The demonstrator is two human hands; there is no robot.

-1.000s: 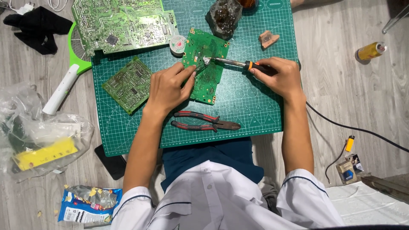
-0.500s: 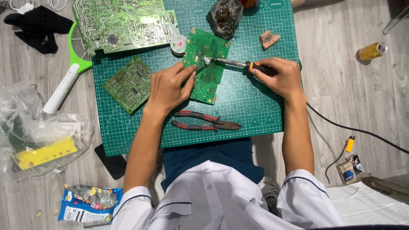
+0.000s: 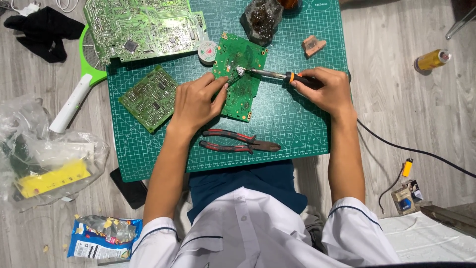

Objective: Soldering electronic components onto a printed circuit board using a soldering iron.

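Two hands: both working over one green circuit board [image 3: 239, 77] lying flat on the cutting mat [image 3: 297, 124].
Right hand [image 3: 325, 92]: fingers clenched round the soldering iron [image 3: 277, 75], tip on the board.
Left hand [image 3: 196, 101]: fingertips pinching something thin beside the tip; what, I cannot tell.
Risk: fingers that near the tip could get burned.
Risk two: the unclamped board could skid, smearing the joint.
Clutter: pliers [image 3: 238, 141] near the wrist.

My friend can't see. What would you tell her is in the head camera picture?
A person's right hand touches a soldering iron tip to a small green circuit board that the left hand steadies on a green cutting mat. Red-handled pliers lie below the board, and two more circuit boards sit to the left.
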